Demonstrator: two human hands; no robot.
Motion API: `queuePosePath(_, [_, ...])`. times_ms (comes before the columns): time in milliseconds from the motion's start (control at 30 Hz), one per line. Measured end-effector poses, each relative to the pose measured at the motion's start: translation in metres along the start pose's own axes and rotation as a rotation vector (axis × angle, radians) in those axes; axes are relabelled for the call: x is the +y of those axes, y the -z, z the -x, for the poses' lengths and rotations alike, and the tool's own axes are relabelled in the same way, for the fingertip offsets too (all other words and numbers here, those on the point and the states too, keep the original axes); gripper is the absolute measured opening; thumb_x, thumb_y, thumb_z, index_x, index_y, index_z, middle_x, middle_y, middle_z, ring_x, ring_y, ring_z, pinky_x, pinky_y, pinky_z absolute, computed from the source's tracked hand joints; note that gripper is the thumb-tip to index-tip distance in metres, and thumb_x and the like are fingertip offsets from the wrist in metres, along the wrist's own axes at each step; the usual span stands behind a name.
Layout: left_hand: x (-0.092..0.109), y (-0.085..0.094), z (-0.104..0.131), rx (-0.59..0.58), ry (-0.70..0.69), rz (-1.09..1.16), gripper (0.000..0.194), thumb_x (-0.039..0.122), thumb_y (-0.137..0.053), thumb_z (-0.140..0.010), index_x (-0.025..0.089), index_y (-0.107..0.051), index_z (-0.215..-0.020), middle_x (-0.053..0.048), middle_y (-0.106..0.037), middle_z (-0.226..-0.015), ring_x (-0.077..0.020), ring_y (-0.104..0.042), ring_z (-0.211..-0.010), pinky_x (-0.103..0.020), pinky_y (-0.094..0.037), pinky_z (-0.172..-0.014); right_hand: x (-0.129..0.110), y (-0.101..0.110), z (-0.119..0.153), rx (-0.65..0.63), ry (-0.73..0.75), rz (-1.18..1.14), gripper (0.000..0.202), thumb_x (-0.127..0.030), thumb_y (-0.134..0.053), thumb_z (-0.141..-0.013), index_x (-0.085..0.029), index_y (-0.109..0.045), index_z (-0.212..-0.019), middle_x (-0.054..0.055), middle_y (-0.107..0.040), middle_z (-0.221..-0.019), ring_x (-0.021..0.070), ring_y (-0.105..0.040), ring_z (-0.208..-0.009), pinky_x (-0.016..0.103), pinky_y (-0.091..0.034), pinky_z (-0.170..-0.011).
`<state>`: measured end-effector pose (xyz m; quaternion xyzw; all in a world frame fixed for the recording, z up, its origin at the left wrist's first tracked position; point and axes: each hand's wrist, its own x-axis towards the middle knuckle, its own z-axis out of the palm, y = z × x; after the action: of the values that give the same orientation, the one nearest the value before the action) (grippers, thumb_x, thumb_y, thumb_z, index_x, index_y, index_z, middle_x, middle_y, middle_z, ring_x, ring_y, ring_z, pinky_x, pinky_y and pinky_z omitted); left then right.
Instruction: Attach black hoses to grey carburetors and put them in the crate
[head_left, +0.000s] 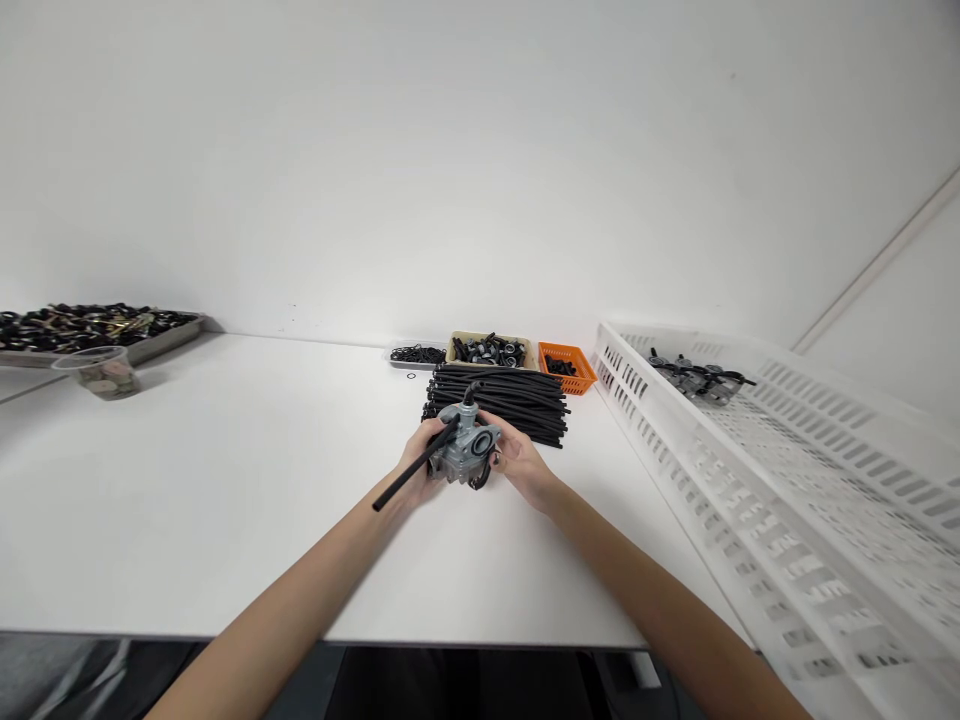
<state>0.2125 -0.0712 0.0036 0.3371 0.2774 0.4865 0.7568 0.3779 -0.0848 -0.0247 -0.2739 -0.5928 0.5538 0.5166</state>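
Note:
Between both hands I hold a grey metal carburetor point(459, 462) above the white table. My left hand point(421, 468) grips its left side, partly hidden behind it. Around the right side wrap the fingers of my right hand point(523, 465). A straight black rubber hose point(412, 468) sticks out from the carburetor toward the lower left. On top sits a short black cap or elbow point(472, 393), and a curved black piece shows at the lower right. Just behind my hands lies a pile of black hoses point(510, 395).
Behind the hoses stand a clear tray of black rings point(417, 354), a beige basket of black parts point(491, 350) and an orange basket point(568, 368). A white crate point(705, 480) at right holds several carburetors point(697, 380). At left are a metal tray point(169, 340) and plastic cup point(105, 375).

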Motion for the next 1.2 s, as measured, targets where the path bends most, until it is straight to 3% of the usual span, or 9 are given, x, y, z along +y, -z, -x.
queuePosePath(200, [-0.005, 0.003, -0.011, 0.107, -0.375, -0.194, 0.025, 0.033, -0.063, -0.065, 0.019, -0.059, -0.086, 0.001, -0.061, -0.071, -0.0132, -0.057, -0.059, -0.023, -0.047, -0.054, 0.003, 0.000, -0.007, 0.301, 0.016, 0.133, 0.048, -0.044, -0.070, -0.072, -0.024, -0.060, -0.113, 0.007, -0.062, -0.115, 0.0206, -0.058, -0.095, 0.039, -0.046, -0.089])
queuePosePath(300, [-0.004, 0.006, -0.011, 0.200, -0.469, -0.383, 0.023, 0.031, -0.063, -0.068, 0.022, -0.057, -0.089, 0.004, -0.056, -0.069, -0.0109, -0.052, -0.056, -0.021, -0.043, -0.053, -0.001, -0.006, -0.006, 0.398, 0.062, 0.206, 0.036, -0.046, -0.068, -0.073, -0.022, -0.063, -0.099, 0.006, -0.064, -0.098, 0.0186, -0.058, -0.085, 0.034, -0.047, -0.080])
queuePosePath(367, [-0.002, 0.006, -0.008, 0.281, -0.514, -0.504, 0.025, 0.026, -0.064, -0.067, 0.023, -0.057, -0.090, 0.006, -0.052, -0.067, -0.0098, -0.047, -0.053, -0.020, -0.039, -0.052, -0.005, -0.011, -0.004, 0.380, 0.074, 0.231, 0.030, -0.047, -0.065, -0.075, -0.021, -0.063, -0.088, 0.003, -0.062, -0.083, 0.0166, -0.057, -0.076, 0.031, -0.047, -0.072])
queuePosePath(467, [0.000, 0.002, -0.004, 0.351, -0.588, -0.624, 0.028, 0.021, -0.064, -0.065, 0.024, -0.057, -0.093, 0.005, -0.052, -0.069, -0.0103, -0.045, -0.055, -0.020, -0.038, -0.053, -0.007, -0.018, 0.000, 0.253, 0.071, 0.279, 0.027, -0.046, -0.064, -0.075, -0.020, -0.062, -0.079, 0.001, -0.058, -0.071, 0.0141, -0.053, -0.065, 0.029, -0.044, -0.063])
queuePosePath(667, [0.000, -0.002, 0.000, 0.414, -0.667, -0.735, 0.028, 0.020, -0.061, -0.069, 0.024, -0.054, -0.096, 0.005, -0.053, -0.072, -0.0101, -0.046, -0.057, -0.020, -0.038, -0.056, -0.005, -0.021, 0.003, 0.117, 0.133, 0.523, 0.015, -0.030, -0.067, -0.073, -0.021, -0.068, -0.085, 0.000, -0.051, -0.070, 0.0119, -0.046, -0.059, 0.026, -0.038, -0.054])
queuePosePath(800, [-0.001, -0.001, 0.000, 0.439, -0.679, -0.672, 0.027, 0.022, -0.060, -0.070, 0.025, -0.053, -0.096, 0.005, -0.052, -0.075, -0.0090, -0.044, -0.055, -0.019, -0.037, -0.052, -0.006, -0.021, 0.002, 0.157, 0.198, 0.651, 0.014, -0.021, -0.058, -0.077, -0.022, -0.067, -0.088, 0.000, -0.049, -0.074, 0.0115, -0.044, -0.057, 0.026, -0.040, -0.053])
queuePosePath(967, [-0.003, -0.002, -0.002, 0.493, -0.693, -0.642, 0.027, 0.022, -0.059, -0.070, 0.025, -0.052, -0.096, 0.004, -0.052, -0.080, -0.0096, -0.046, -0.059, -0.019, -0.039, -0.054, -0.007, -0.024, 0.001, 0.302, 0.312, 0.787, 0.025, -0.011, -0.042, -0.081, -0.022, -0.062, -0.090, 0.006, -0.047, -0.092, 0.0183, -0.052, -0.082, 0.032, -0.047, -0.068])
queuePosePath(1200, [-0.005, -0.001, -0.005, 0.497, -0.647, -0.609, 0.027, 0.019, -0.062, -0.065, 0.024, -0.054, -0.091, 0.005, -0.053, -0.078, -0.0099, -0.047, -0.060, -0.020, -0.039, -0.057, 0.003, -0.029, -0.003, 0.272, 0.275, 0.445, 0.013, -0.015, -0.042, -0.082, -0.021, -0.052, -0.085, 0.003, -0.045, -0.097, 0.0084, -0.052, -0.058, 0.027, -0.046, -0.055])
